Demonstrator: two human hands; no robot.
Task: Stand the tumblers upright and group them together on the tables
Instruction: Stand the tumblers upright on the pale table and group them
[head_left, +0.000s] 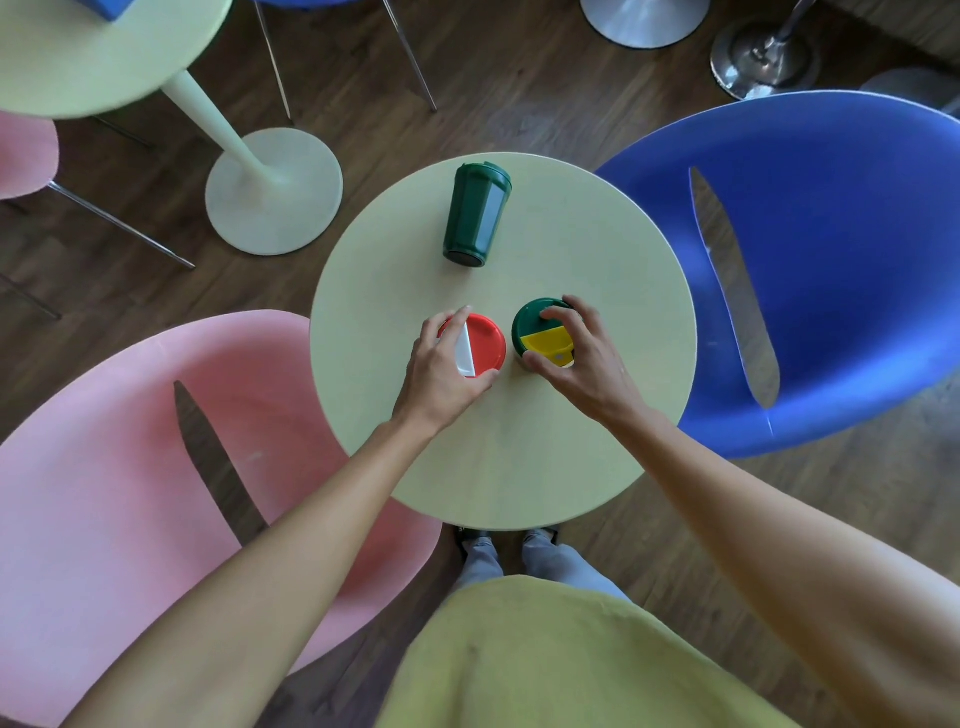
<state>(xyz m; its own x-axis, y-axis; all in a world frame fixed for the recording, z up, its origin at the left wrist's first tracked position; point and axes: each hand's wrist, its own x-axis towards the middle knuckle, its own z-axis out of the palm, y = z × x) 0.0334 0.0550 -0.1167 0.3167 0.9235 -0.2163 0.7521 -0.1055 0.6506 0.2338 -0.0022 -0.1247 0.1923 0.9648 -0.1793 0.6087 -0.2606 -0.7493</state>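
On the round pale green table (519, 467) stand two tumblers upright, seen from above. My left hand (441, 364) grips the one with the red and white lid (485, 340). My right hand (582, 353) grips the one with the green and yellow lid (535, 327), a short gap to its right. A dark green tumbler (475, 215) lies on its side at the far part of the table, lid end pointing away from me, apart from both hands.
A pink chair (119, 493) sits at the table's left and a blue chair (831, 234) at its right. A second pale green table (78, 57) with a blue object stands at the far left. Metal table bases stand on the wooden floor beyond.
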